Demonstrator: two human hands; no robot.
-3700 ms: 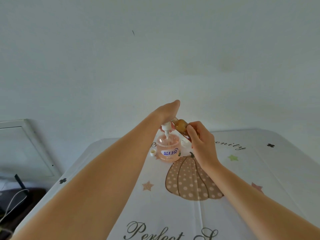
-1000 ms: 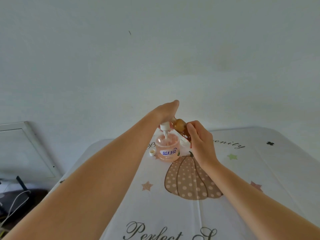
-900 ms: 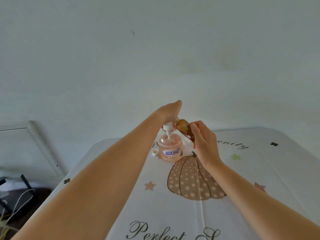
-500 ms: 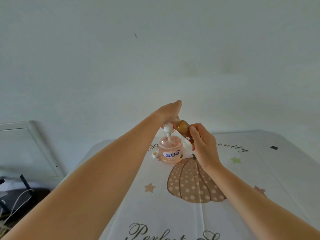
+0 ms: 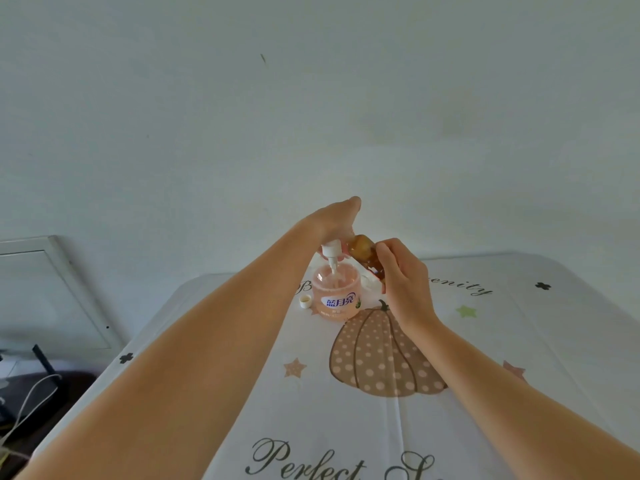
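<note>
Presently, both hands are engaged at the far middle of the table (image 5: 519, 341), toward 12 o'clock from the wearer.

The pink soap bottle (image 5: 335, 294) stands upright on the tablecloth, with its blue-and-white label facing the camera. The left hand (image 5: 337, 220) comes over it from above. Its fingers are curled down round the white pump head (image 5: 330, 250) and show on either side of it, and the thumb lies straight along the top of the hand.

The right hand (image 5: 405, 282) grips a small amber bottle (image 5: 363, 249) with its fingers wrapped about the lower body. This bottle is tilted, its upper end leaning toward 10 o'clock, and it sits just beside the pump head at that head's 3 o'clock. Whether the two touch cannot be determined, because the left hand covers the meeting point.

A small white cap (image 5: 305, 301) lies on the cloth at 9 o'clock of the pink soap bottle, near it but apart.

A dotted pumpkin print (image 5: 381, 358) sits at 5 o'clock of the soap bottle, its stem close to the bottle's base and partly under the right wrist. Off the table at 9 o'clock a white frame (image 5: 69, 271) leans against the wall, with a pale cable (image 5: 31, 396) below it.
</note>
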